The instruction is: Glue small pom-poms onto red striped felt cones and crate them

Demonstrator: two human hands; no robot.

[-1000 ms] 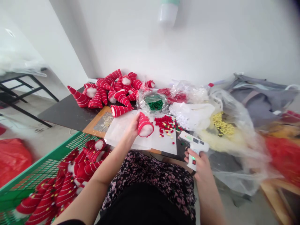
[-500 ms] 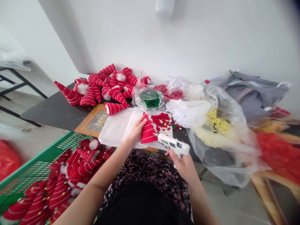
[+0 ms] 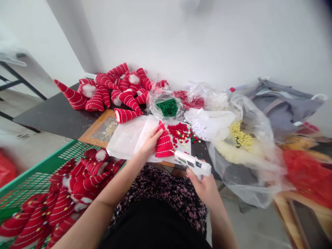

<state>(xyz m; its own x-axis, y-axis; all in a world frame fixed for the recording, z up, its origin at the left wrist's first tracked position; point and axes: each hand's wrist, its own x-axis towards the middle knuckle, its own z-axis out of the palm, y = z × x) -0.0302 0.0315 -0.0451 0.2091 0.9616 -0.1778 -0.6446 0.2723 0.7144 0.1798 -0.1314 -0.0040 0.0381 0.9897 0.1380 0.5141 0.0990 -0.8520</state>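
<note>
A red cone-shaped hat with white stitched stripes (image 3: 164, 142) stands point-up over the white paper (image 3: 127, 136), gripped along its left side by my left hand (image 3: 150, 142). My right hand (image 3: 203, 186) is wrapped round a white glue gun (image 3: 192, 162). The gun's metal nozzle is at the hat's lower right edge; whether it touches the cloth I cannot tell. Loose red pompoms (image 3: 178, 131), mixed with some yellow and green ones, lie on the paper just right of the hat.
Behind are a heap of striped red hats (image 3: 127, 86), a bag of green pompoms (image 3: 168, 107) and a bag of white ones (image 3: 199, 128). Yellow pompoms (image 3: 241, 135) fill a clear bag at right. Left below, a green basket (image 3: 31, 169) holds more hats. A grey bag (image 3: 282, 100) sits far right.
The glue gun has dropped slightly, its nozzle now lower along the hat's right edge. My left hand keeps its hold on the hat. The whole view has shifted a little.
</note>
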